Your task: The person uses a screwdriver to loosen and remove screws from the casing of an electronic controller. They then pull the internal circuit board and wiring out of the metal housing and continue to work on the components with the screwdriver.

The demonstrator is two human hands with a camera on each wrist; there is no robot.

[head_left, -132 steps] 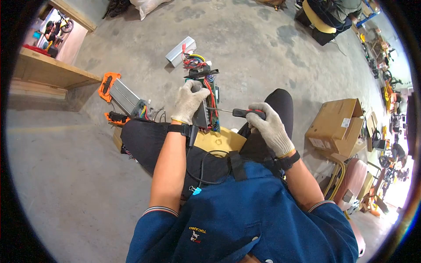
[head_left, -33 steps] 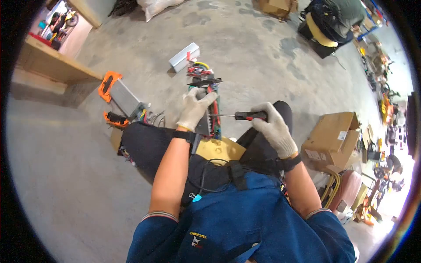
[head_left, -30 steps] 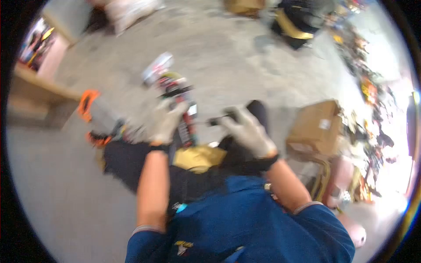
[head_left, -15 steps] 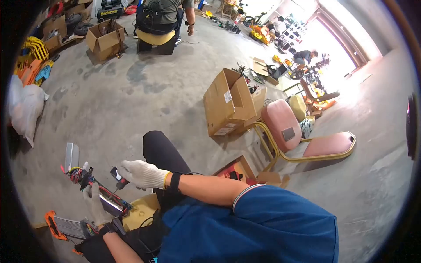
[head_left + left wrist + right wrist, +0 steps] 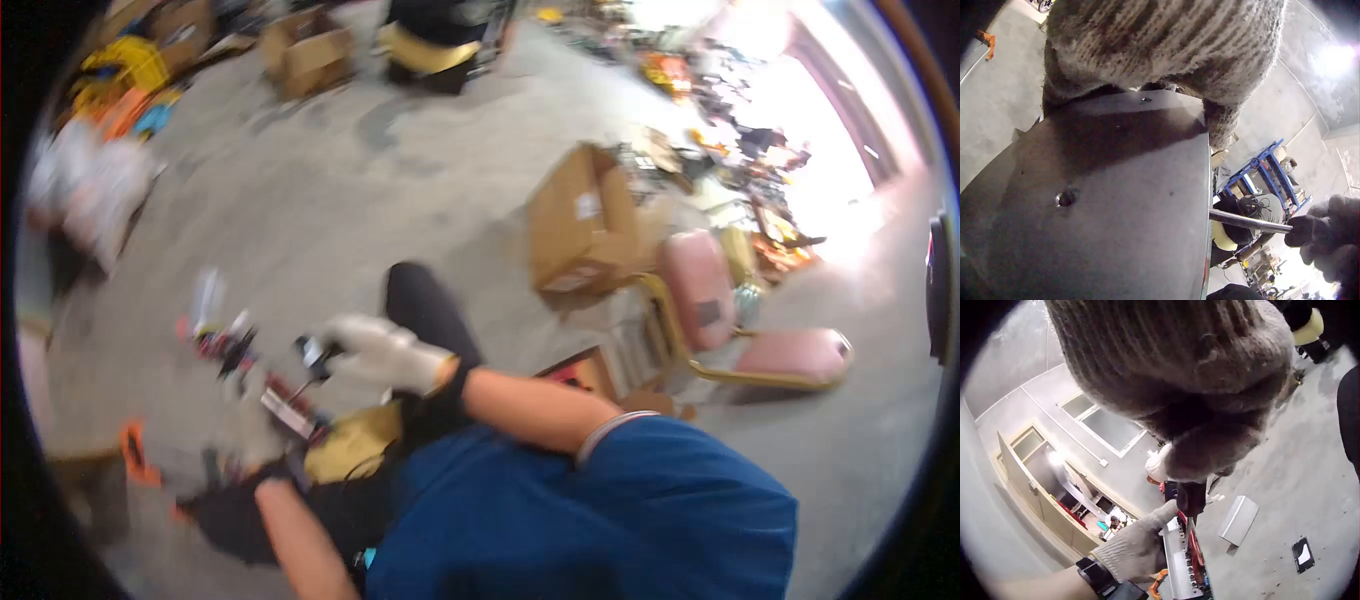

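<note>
Both hands wear knitted work gloves. My left hand (image 5: 258, 420), blurred in the head view, grips a circuit board assembly (image 5: 1184, 565) with red wires and a grey metal plate (image 5: 1116, 181) along one side. The plate has a hole in it and fills much of the left wrist view. My right hand (image 5: 385, 355) grips a screwdriver (image 5: 1191, 499) by its dark handle. Its metal shaft (image 5: 1250, 222) points at the assembly and passes behind the plate's edge in the left wrist view, so the tip is hidden there.
On the floor lie a silver metal case (image 5: 1238, 520) beyond the assembly and an orange-ended unit (image 5: 138, 455) to the left. A yellow object (image 5: 350, 445) sits between the legs. A cardboard box (image 5: 580, 225) and a pink chair (image 5: 698, 290) stand to the right.
The head view has swung right, then partly back, and is blurred now. Hands and assembly appear further left and lower than at first. The left grip on the assembly and right grip on the screwdriver persist.
</note>
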